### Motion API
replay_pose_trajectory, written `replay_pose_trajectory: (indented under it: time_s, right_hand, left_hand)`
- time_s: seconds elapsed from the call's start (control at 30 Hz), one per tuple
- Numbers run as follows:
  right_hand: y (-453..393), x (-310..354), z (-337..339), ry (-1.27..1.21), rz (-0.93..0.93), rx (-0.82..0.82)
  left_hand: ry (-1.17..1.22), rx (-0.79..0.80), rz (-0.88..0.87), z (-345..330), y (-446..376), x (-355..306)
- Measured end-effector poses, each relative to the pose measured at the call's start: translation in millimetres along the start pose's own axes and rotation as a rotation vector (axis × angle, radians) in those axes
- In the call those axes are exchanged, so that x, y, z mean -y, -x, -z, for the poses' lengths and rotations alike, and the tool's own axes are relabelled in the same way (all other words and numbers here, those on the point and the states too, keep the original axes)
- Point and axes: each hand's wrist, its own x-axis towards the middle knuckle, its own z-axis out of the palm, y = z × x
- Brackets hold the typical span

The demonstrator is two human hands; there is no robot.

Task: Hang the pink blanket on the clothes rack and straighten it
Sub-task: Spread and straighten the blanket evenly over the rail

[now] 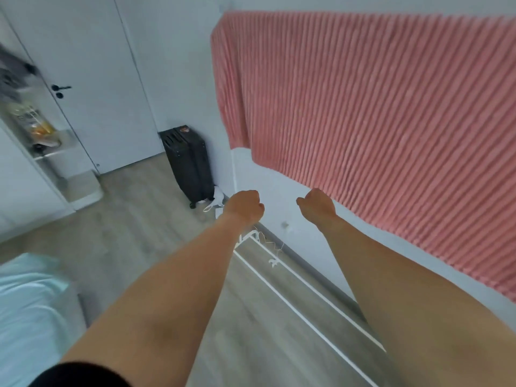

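**Two hands below a hung blanket: the straightening stage**

Two forearms reach forward and down in the head view. The left hand [243, 205] is curled into a loose fist with nothing visibly in it. The right hand [318, 203] is likewise curled, just beside the lower hem of the pink blanket [377, 129]; whether it pinches that hem cannot be told. The blanket already hangs over the top of the clothes rack [293, 277], of which only the white base bars on the wooden floor [134, 233] show clearly; its top rail is hidden by the fabric. A shorter back layer shows at the blanket's left edge, and the front hem runs as an even line. A black suitcase [188, 163] stands by the wall, well apart. Judged from this, hanging is done and straightening is in hand. The next move probably calls for gripping the hem and tugging it down evenly.
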Motion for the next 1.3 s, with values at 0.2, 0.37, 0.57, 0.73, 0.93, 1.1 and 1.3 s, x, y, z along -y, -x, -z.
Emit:
replay_pose_trajectory:
  time_s: [0.2,0.37,0.57,0.73,0.93,1.1,1.3]
  right_hand:
    - [-76,97,-62,-0.031,0.013,-0.009]
    - [-174,153,-121,-0.056,0.03,-0.001]
    - [-294,220,-195,-0.194,-0.059,0.043]
    - [-349,254,-229,-0.128,-0.171,-0.075]
    - [-414,293,-271,-0.099,-0.327,-0.384]
    - [-439,337,-279,-0.052,-0.475,-0.65]
    - [-455,387,-253,-0.051,-0.62,-0.99]
  left_hand:
    - [0.006,-0.008,0.063,38,-87,100]
    - [0.071,-0.028,0.063,41,-189,155]
    - [0.005,0.016,0.088,68,-310,214]
    - [0.023,0.074,0.015,84,-392,238]
    - [0.022,0.169,-0.206,80,-511,275]
    - [0.088,0.202,-0.475,94,-583,304]
    - [0.173,0.328,-0.717,133,-643,289]
